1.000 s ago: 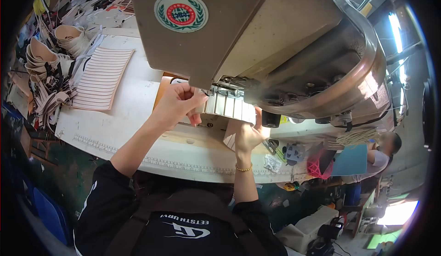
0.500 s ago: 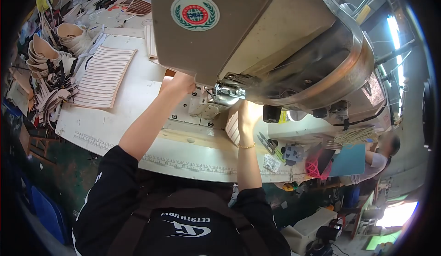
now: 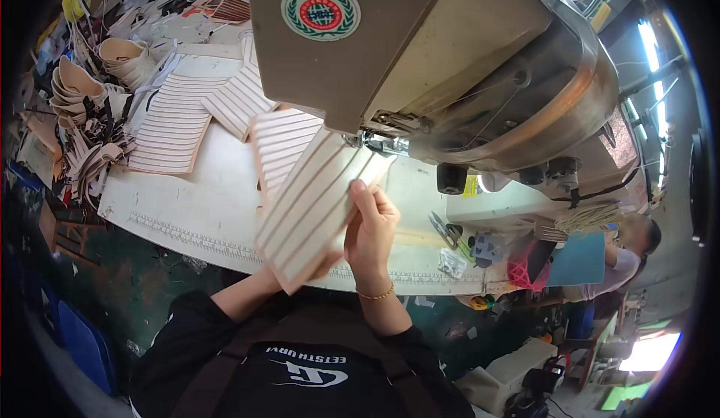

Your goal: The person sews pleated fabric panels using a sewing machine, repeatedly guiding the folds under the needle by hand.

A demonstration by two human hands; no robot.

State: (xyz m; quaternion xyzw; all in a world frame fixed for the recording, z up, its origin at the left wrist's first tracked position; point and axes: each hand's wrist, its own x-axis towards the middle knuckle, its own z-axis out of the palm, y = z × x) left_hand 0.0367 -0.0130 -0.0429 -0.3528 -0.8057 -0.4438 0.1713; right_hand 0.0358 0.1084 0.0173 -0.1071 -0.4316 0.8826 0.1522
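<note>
My right hand, with a beaded bracelet at its wrist, pinches the right edge of a striped panel between thumb and fingers. The panel is tilted in front of the sewing machine, its upper end close to the needle area. My left hand is low behind the panel's lower part, blurred, its fingers mostly hidden. Behind the held panel lies another striped panel, partly covered. A smaller striped piece overlaps the edge of a flat striped panel on the white table.
Stacked curved pieces and dark straps sit at the left edge. To the right are scissors, a small plastic bag and a pink net basket. A person sits at the far right.
The right hand has come back from under the machine head with a striped panel. My left hand has dropped toward the table's front edge. More striped pieces now show left of the machine.
</note>
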